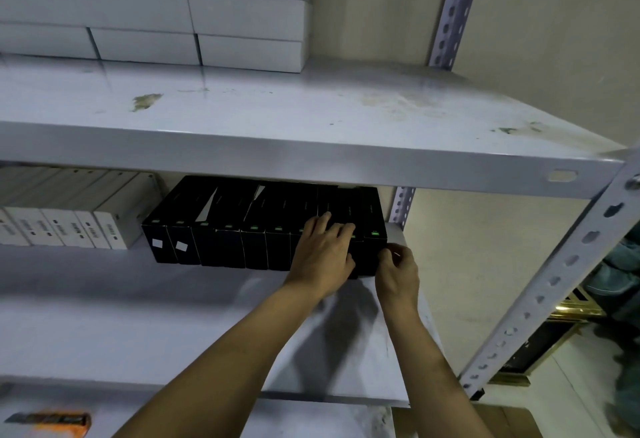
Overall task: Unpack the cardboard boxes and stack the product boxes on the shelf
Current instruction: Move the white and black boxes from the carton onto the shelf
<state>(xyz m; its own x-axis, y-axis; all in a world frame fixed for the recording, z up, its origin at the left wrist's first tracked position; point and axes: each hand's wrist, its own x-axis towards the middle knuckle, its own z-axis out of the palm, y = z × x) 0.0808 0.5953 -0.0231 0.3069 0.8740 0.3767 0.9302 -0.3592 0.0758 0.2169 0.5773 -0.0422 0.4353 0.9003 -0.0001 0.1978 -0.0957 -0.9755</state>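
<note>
Your left hand (pixel 323 257) lies flat over the right end of the row of tall black product boxes (pixel 256 226) standing on the middle board of the pale grey metal shelf (pixel 138 316). Its fingers (pixel 341 229) are straight and slightly spread, their tips resting on the top edges of the boxes, while the thumb hooks down the front face of a box just below them. Your right hand (pixel 398 273) sits just to the right of those fingers, at the front lower corner of the last black box in the row (pixel 374 219). Its fingers are curled, and thumb and forefinger meet at that corner; whether they truly pinch the box or only touch it, you cannot tell from here.

Leftward from your left fingertips the black row runs on, box against box, each with a small green mark near the top; the two farthest carry white stickers. Beyond them stands a row of white upright product boxes (pixel 69 226) with dark print on their ends. Above your fingers, on the upper board, flat white boxes (pixel 194 4) are stacked in layers against the wall. To the right of your right hand rises the perforated grey corner post (pixel 568 261) of the shelf. Well below and left of both hands, on the lowest board in view, lies an orange and black utility knife (pixel 48 421), blurred at the picture's edge.
</note>
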